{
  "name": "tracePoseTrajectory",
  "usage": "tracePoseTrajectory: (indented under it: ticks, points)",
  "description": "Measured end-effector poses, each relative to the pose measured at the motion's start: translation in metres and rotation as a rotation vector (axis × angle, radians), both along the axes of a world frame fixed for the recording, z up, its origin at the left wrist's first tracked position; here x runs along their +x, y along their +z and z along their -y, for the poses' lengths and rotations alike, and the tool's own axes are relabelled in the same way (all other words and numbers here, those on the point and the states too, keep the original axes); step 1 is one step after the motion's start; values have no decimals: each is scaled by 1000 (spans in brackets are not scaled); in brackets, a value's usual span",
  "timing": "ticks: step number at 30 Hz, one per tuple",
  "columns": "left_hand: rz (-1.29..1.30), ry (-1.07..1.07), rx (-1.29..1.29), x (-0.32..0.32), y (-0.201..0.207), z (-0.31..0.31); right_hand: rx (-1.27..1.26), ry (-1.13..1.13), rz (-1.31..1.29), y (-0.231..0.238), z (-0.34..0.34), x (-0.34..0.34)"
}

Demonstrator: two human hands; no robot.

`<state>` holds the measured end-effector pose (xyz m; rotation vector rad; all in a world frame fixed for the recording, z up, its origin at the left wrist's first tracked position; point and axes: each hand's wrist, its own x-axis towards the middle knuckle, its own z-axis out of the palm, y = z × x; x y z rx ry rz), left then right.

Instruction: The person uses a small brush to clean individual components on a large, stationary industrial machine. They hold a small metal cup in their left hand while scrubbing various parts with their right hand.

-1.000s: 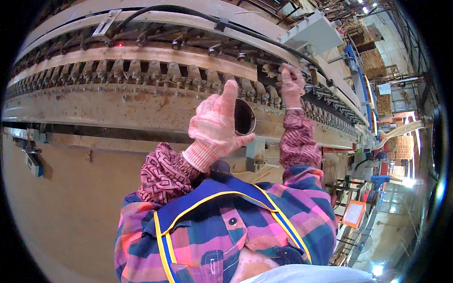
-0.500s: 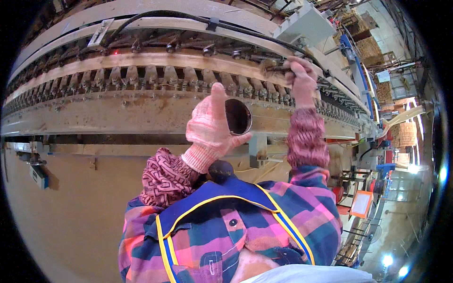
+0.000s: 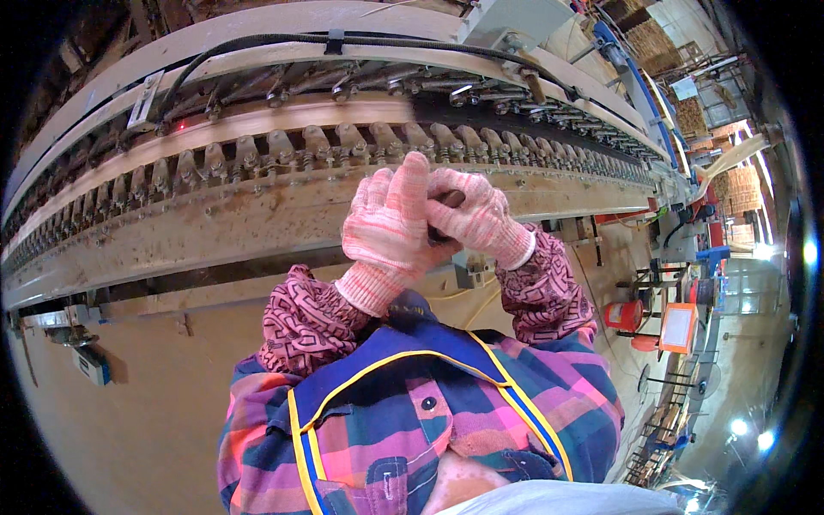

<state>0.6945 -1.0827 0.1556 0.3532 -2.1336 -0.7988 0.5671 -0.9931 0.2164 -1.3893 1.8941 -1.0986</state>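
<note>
My left hand, in a pink-and-white knit glove, is wrapped round a small round can in front of my chest, thumb pointing up. The can is mostly hidden by both gloves. My right hand, gloved alike, is closed over the can's mouth. A dark brush handle shows between its fingers; the bristles are out of sight. Just beyond my hands runs a long machine with a row of metal clamps. A pale wooden board lies in its channel, its right end near the middle.
A steel beam fronts the machine. A black cable runs along its far rail. At the right stand a red bucket, an orange-framed sheet and a floor fan. Stacked wood stands farther back.
My right hand has come back from over the board, down and left to the can, with the brush. The board's right end now shows farther left. The view has turned slightly.
</note>
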Motion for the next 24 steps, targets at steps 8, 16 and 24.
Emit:
tracePoseTrajectory:
  ticks: [8,16,24]
  points:
    - [221,110,73,3,3,0,-226,-433,751,1,-24,-16]
    - [215,136,1,3,1,2,-782,-424,1042,-38,-25,-91]
    - [162,102,22,1,10,2,-298,-595,4,-155,81,-236]
